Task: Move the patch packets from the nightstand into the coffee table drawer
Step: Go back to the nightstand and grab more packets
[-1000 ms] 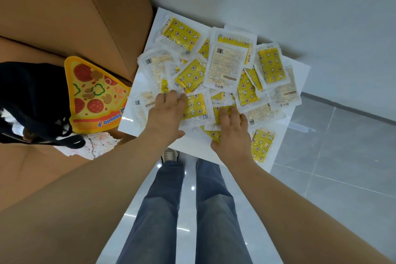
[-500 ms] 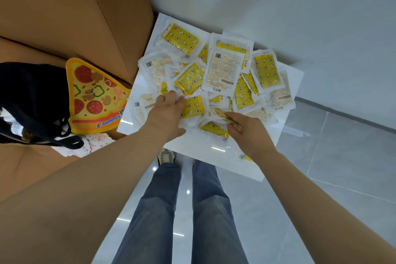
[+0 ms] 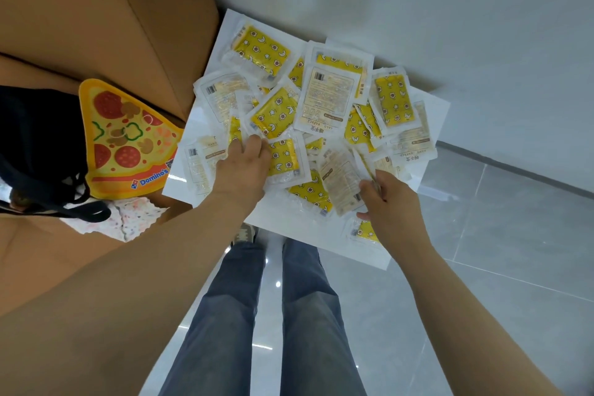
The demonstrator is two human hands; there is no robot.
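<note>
Several yellow and pale patch packets lie heaped on the white nightstand top. My left hand lies on the left part of the heap, its fingers curled down over a yellow packet and its neighbours. My right hand is at the heap's front right, with fingers and thumb pinching the edge of a pale packet that is turned back side up. One more packet lies partly hidden under my right wrist.
A brown headboard and bed stand at the left, with a pizza-slice cushion, a black bag and a patterned cloth. A pale wall runs behind the nightstand. Grey floor tiles and my legs are below.
My right hand turned from lying flat on the packets to pinching one, then drew it right and towards me. My left hand stayed on the heap.
</note>
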